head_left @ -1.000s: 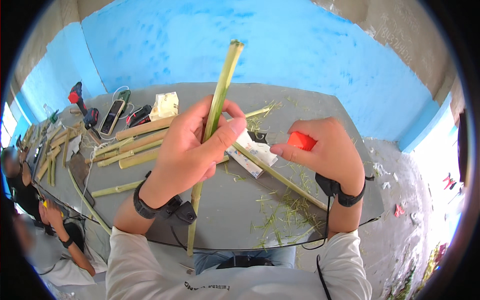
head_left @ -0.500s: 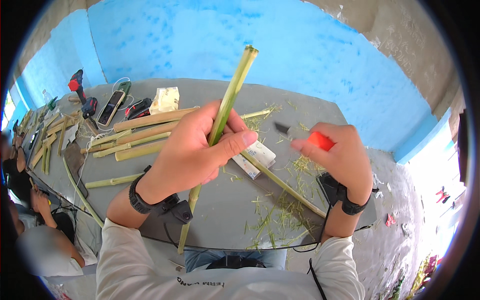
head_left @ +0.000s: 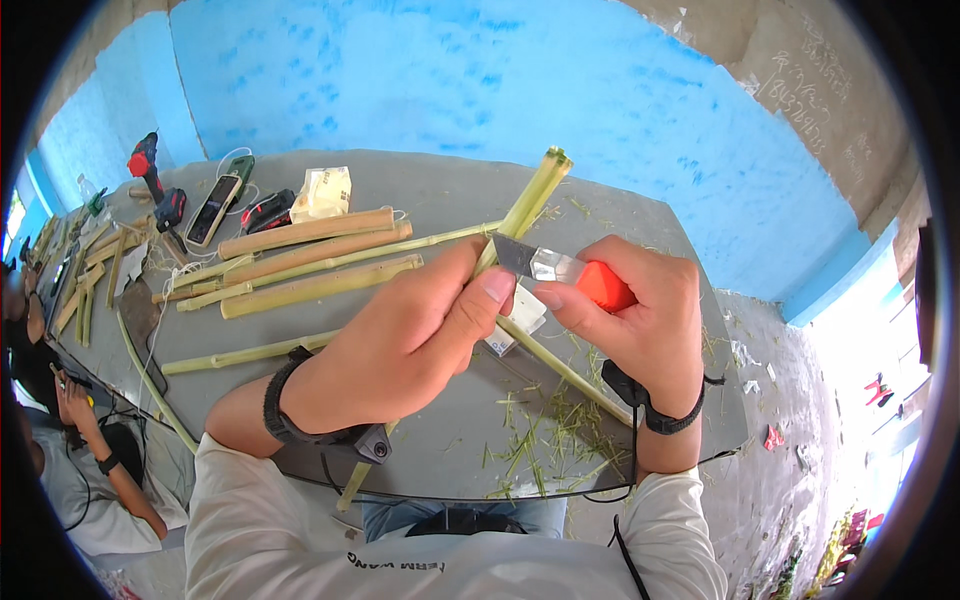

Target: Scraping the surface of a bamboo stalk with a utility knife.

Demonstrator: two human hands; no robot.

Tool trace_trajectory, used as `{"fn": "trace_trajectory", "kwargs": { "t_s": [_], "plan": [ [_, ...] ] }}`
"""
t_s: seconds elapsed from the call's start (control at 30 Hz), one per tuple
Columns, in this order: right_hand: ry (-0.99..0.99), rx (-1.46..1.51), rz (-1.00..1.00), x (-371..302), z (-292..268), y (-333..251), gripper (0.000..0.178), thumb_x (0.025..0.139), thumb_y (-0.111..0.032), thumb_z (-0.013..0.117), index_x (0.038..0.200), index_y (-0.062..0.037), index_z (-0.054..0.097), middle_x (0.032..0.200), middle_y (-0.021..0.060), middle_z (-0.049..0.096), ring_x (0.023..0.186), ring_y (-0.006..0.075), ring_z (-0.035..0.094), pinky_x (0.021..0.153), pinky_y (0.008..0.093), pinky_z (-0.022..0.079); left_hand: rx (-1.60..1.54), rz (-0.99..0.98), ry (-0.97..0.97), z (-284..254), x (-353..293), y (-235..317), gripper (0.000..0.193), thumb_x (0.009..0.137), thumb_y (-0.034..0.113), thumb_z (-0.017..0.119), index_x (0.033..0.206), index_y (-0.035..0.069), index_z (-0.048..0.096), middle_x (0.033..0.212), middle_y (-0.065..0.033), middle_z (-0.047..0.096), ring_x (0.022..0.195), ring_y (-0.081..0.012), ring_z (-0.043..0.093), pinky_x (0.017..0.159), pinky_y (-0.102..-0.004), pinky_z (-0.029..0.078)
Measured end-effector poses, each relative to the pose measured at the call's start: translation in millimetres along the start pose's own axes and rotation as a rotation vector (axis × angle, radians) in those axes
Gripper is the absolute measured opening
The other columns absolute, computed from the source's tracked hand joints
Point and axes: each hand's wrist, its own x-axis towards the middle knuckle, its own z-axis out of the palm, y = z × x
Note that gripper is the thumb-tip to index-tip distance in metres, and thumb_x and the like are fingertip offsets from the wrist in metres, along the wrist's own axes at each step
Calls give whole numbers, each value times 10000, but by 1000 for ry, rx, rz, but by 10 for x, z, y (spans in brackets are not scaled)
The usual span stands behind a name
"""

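Observation:
My left hand (head_left: 425, 315) is closed round a green bamboo stick (head_left: 537, 190), which slants up and away to the right; its lower end shows below my wrist. In my right hand (head_left: 640, 310) is a knife (head_left: 590, 280) with an orange and clear handle. Its short, wide blade lies against the stick just beyond my left thumb. Under my hands a thin bamboo stick (head_left: 575, 375) runs across the table over a pale packet (head_left: 525, 318), partly hidden by my fingers.
Several cut bamboo lengths (head_left: 320, 285) lie at the left of the grey table (head_left: 430, 440). Behind them are a red and black drill (head_left: 150, 170), a phone (head_left: 213, 210) and a paper packet (head_left: 322, 193). Green shavings (head_left: 540, 440) litter the right side. A co-worker (head_left: 110, 480) sits at far left.
The knife has moved left, from apart to touching the stick. The stick's top has tipped right and lower, and my left hand has turned with it.

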Motion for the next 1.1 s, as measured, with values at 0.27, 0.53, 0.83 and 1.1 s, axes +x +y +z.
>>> {"fn": "trace_trajectory", "kwargs": {
  "t_s": [0.27,0.53,0.83,1.1],
  "plan": [
    [93,-67,-77,-2,48,0,429,719,-384,898,684,-59,620,545,68,525,451,220,474,437,312,388,145,44,36,15,-32,-38,367,1096,402,393,1094,48,492,765,32,433,551,-35,384,461,-219,328],
    [510,-185,126,88,-139,225,383,836,-354,829,778,-24,643,565,28,499,513,115,450,500,264,387,155,31,-55,53,-28,-85,343,1100,393,384,1089,64,481,769,34,419,568,-31,373,476,-214,333],
    [325,92,151,55,-114,204,410,890,-382,783,818,-13,622,599,3,490,570,79,414,525,252,357,-103,-41,-93,12,-2,39,297,1092,378,389,1131,92,460,785,28,383,564,-31,323,489,-197,295],
    [198,155,227,53,8,70,308,901,-291,766,900,-14,631,620,12,506,564,90,430,517,269,361,-324,222,-59,-241,-52,120,297,1090,360,398,1217,96,442,867,-27,491,620,-111,526,549,-270,434]
  ]
}}
